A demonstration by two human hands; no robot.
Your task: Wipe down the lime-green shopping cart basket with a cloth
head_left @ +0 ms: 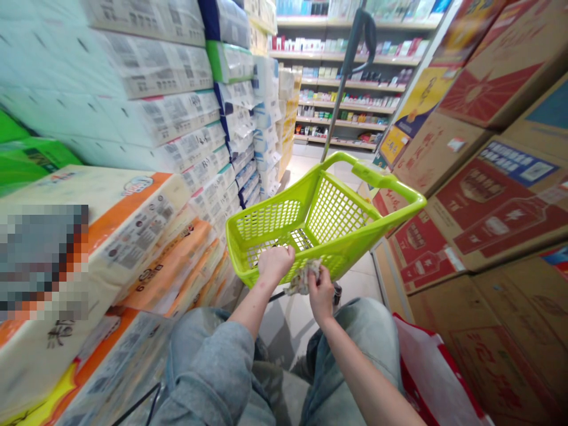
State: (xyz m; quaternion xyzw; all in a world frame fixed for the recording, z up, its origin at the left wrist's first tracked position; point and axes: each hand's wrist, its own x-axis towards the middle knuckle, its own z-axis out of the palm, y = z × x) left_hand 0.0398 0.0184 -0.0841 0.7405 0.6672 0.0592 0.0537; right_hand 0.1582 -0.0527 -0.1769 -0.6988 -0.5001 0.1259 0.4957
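Note:
A lime-green plastic shopping basket cart (337, 207) with latticed walls stands in front of my knees, its rim tilted in view. My left hand (276, 264) is closed over the near rim, knuckles up, gripping it. In my right hand (322, 290) is a crumpled, dirty whitish cloth (304, 278), held against the outer side wall of the cart. The fingers press into the cloth, which hides part of the lattice. Below the near side a wheel (338, 293) shows.
Stacked tissue packs (177, 106) line my left. Cartons (501, 195) rise on the right, with a red-and-white bag (437, 370) beside my knee. A mop-like pole with a grey handle (355, 47) stands behind the cart. Stocked shelves (350, 83) close the far end.

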